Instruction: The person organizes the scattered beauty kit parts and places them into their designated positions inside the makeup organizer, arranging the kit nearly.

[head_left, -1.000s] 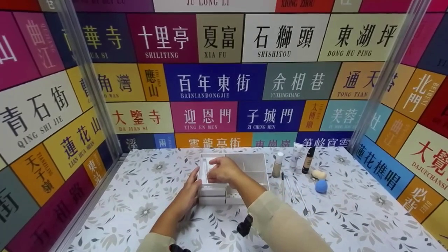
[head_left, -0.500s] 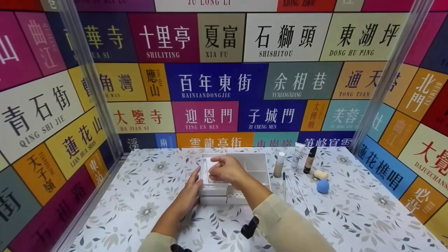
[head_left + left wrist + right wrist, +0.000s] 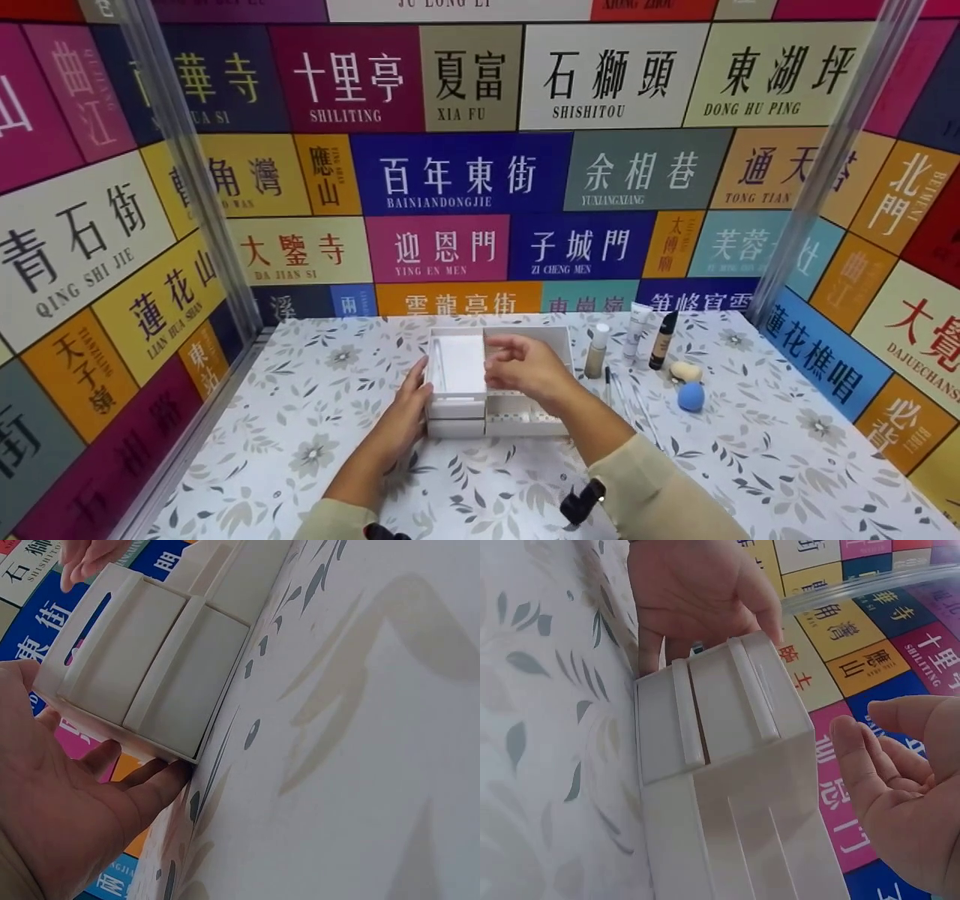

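1. White box [image 3: 517, 430] upright on tabletop [image 3: 300, 390], ahead of both hands; two drawers [image 3: 456, 409] at front left, pushed in; top left tray [image 3: 461, 364] uncovered, narrow pale strip along its left side, stick or moulding, cannot tell;
2. Left hand [image 3: 403, 405] against box's left side, thumb up near top edge; grip likely just steadying, not clenched;
3. Right hand [image 3: 529, 367] above right half of box; grip released, fingers loosely bent, nothing visible between thumb and forefinger;
4. Done, by the look: box set, drawers closed;
5. Left over, right of box: beige bottle [image 3: 595, 356], white tube [image 3: 636, 334], black-topped bottle [image 3: 661, 343], beige sponge [image 3: 685, 372] beside blue sponge [image 3: 691, 397], brush [image 3: 608, 382], white sticks [image 3: 646, 411]; all outside box, out of hand; probably early stage; right-half contents partly hidden.
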`<state>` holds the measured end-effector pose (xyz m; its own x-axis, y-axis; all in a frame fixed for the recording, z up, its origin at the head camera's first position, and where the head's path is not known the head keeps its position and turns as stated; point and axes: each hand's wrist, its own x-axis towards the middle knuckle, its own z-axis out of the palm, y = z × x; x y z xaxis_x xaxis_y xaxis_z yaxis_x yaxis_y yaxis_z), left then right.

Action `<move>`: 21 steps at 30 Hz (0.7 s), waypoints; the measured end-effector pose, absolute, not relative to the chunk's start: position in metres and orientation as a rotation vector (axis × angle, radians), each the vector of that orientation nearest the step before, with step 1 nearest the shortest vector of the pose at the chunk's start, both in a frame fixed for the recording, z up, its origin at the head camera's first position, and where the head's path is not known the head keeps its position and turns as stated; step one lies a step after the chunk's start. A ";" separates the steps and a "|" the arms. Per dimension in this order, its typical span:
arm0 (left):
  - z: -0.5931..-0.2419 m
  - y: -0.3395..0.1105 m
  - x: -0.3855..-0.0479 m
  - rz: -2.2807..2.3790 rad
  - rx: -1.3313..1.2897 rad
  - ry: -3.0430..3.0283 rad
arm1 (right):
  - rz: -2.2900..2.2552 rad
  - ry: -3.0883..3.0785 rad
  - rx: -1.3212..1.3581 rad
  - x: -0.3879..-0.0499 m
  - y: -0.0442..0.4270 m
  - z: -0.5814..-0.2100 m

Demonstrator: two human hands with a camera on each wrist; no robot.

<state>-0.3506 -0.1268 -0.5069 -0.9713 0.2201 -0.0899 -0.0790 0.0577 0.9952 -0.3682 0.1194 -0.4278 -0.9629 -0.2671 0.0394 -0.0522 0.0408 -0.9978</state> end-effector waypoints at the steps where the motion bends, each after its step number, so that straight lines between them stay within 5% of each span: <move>1: -0.507 -0.127 -0.351 2.021 0.148 2.108 | -2.047 2.156 -0.331 -0.367 0.124 -0.428; 21: -0.508 -0.127 -0.350 2.010 0.160 2.124 | -2.083 2.268 -0.048 -0.358 0.246 -0.448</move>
